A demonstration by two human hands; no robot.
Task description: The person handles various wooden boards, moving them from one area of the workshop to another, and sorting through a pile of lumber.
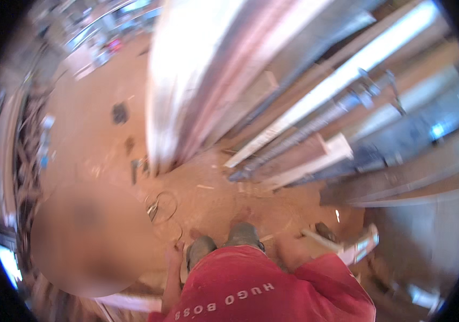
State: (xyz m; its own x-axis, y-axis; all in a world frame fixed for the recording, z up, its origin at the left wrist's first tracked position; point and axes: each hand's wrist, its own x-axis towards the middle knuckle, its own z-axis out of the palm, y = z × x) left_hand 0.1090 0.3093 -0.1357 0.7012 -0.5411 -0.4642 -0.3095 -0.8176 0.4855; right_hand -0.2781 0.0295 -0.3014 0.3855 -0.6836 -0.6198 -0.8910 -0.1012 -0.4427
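Note:
My left hand (178, 246) hangs low beside my left leg, small and smeared; whether its fingers are curled or spread is unclear. Just beyond it, a thin looped cable (166, 206) lies on the reddish-brown floor. On the other side, my bare right arm (294, 251) comes out of the red sleeve. Its colour blends with the floor, and I cannot make out the fingers of that hand. Close to this arm are a pale wooden strip (320, 239) and a whitish block-like piece (364, 246); contact with the hand cannot be seen.
Long boards (186, 64) lean ahead of me. A pale beam (337, 80), a metal bar clamp (320, 123) and more timber fill the right. Dark small items (120, 113) lie on the dusty floor (89, 145). A blurred round patch (89, 239) covers the lower left.

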